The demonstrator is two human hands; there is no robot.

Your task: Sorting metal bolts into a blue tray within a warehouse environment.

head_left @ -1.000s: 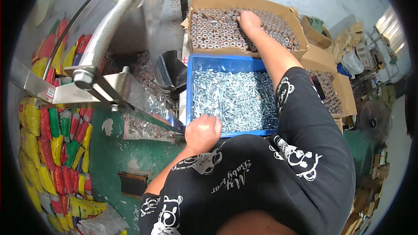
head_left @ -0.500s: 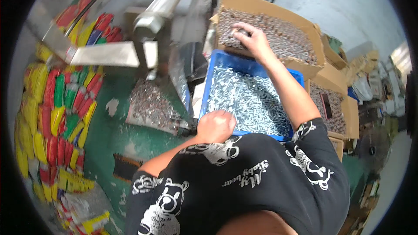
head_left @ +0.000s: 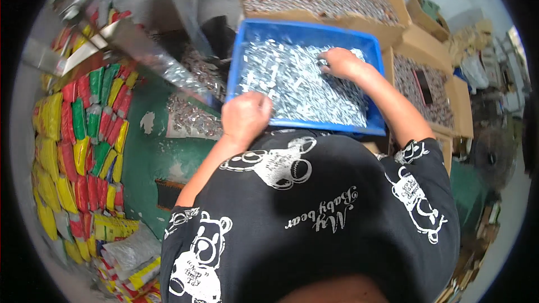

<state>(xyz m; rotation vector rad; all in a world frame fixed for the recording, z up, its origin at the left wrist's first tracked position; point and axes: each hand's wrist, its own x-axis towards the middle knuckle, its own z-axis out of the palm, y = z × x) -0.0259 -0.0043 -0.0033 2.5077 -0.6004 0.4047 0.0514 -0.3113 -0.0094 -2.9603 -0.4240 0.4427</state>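
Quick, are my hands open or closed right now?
Left hand: curled closed beside the blue bin.
Right hand: partly curled over metal pieces; can't tell if it's holding any.

The left hand (head_left: 246,115) is curled, its back turned up and its fingertips hidden beneath, so how tightly it is closed cannot be told. The left forearm (head_left: 206,168), bare, slants forward and inward, the left wrist (head_left: 234,139) nearly straight. The right hand (head_left: 345,64) is farther forward and well apart from the left, back up, with its fingers (head_left: 332,54) bent and directed leftward; blur leaves it unclear whether they hold anything. The right forearm (head_left: 397,105), also bare, reaches forward and inward, the right wrist (head_left: 365,72) only slightly bent
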